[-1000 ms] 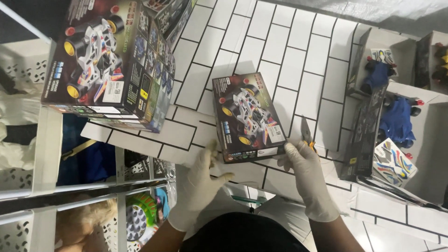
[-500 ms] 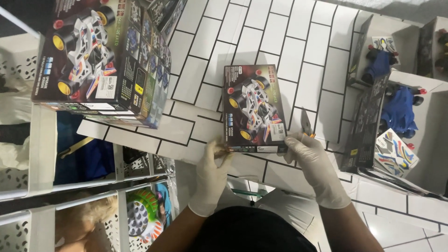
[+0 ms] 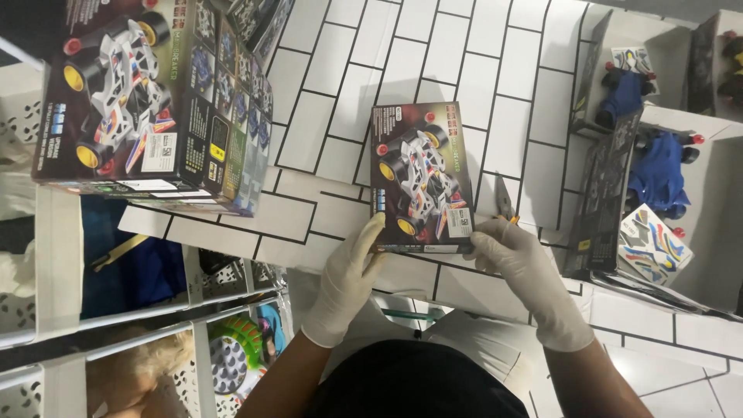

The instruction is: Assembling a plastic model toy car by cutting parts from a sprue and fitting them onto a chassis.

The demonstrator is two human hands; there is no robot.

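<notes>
The toy car box [image 3: 420, 179], still sealed, lay near the tiled table's [image 3: 495, 70] front edge, gripped by the gloved left hand [image 3: 346, 280] and right hand [image 3: 525, 271], which also held small pliers [image 3: 504, 200].

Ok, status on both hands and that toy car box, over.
Left hand grips toy car box at its lower left corner. Right hand at lower right corner, holding pliers. Nothing blocking.

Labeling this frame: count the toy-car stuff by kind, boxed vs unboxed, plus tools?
Closed toy car boxes: 2, the small box held by the left hand and right hand, and the big box
Opened packages with blue toy cars: 2
Pliers: 1
Total: 5
</notes>
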